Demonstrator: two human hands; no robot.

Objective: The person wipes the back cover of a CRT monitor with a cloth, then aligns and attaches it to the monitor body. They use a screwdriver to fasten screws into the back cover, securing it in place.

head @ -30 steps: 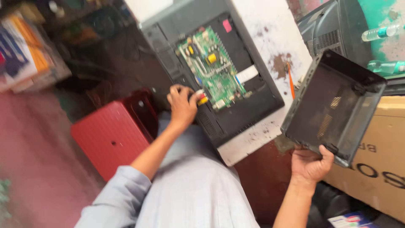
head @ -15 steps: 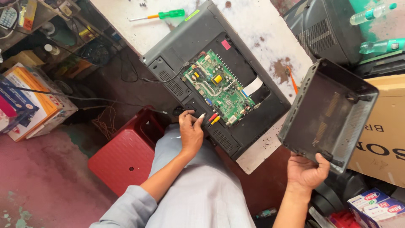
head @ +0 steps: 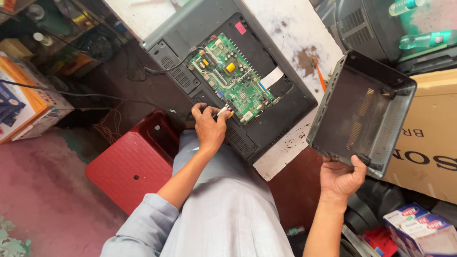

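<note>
A dark grey television lies back-up on a stained white table (head: 285, 19), its rear opened to show a green circuit board (head: 232, 76). My left hand (head: 208, 124) rests at the board's near edge, fingers pinched on a small white and yellow connector (head: 224, 112). My right hand (head: 341, 177) grips the lower edge of the removed dark grey plastic back cover (head: 362, 112), held tilted off the table's right side with its hollow inside facing me.
A red plastic stool (head: 133, 164) stands by my left knee. An orange-handled tool (head: 320, 74) lies on the table. A cardboard box (head: 428, 138) sits at right, small cartons (head: 419, 228) below it, another television (head: 362, 24) above, shelves and boxes (head: 28, 104) at left.
The view has shifted and closed in on the board. My left hand stays at the board's near edge on the connector. My right hand still holds the cover.
</note>
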